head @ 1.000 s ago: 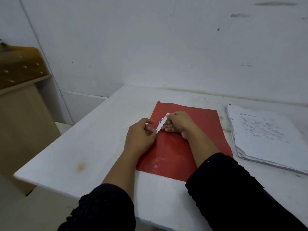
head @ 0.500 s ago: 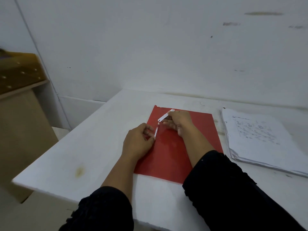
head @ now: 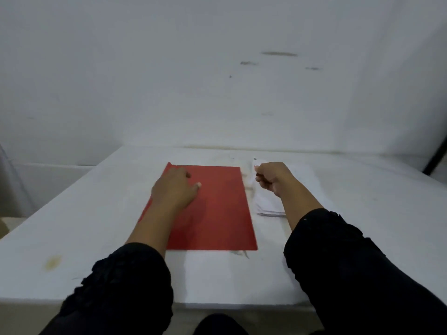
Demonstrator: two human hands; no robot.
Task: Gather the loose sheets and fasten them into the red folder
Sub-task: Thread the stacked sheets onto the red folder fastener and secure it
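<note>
Both hands were together at the fastener strip on the red folder point(head: 217, 209) a second ago; now they are apart. Left hand point(head: 175, 191) lies flat on the folder's upper-left area, fingers straight, pressing it down. Right hand point(head: 272, 178) has moved off to 2 o'clock of the folder and is now over the paper stack point(head: 268, 204), fingers curled. It may be holding the white strip point(head: 256, 163) pulled from the folder a moment back, as a small white bit shows at its top, but blur makes that uncertain; it could equally be a sheet corner.

Meaning: fastener looks freed, so the next step is probably picking up the sheets, which are not yet in the folder.

Folder sits at the centre of the white table point(head: 72, 226), closed and flat; the stack lies just beside its right edge, at 3 o'clock.

Hard to see: frame is motion-blurred; the right hand and forearm cover most of the stack, with only its near-left corner clear. No fastener prongs are visible on the folder. The dark sleeves point(head: 350, 262) block the table's near edge.
</note>
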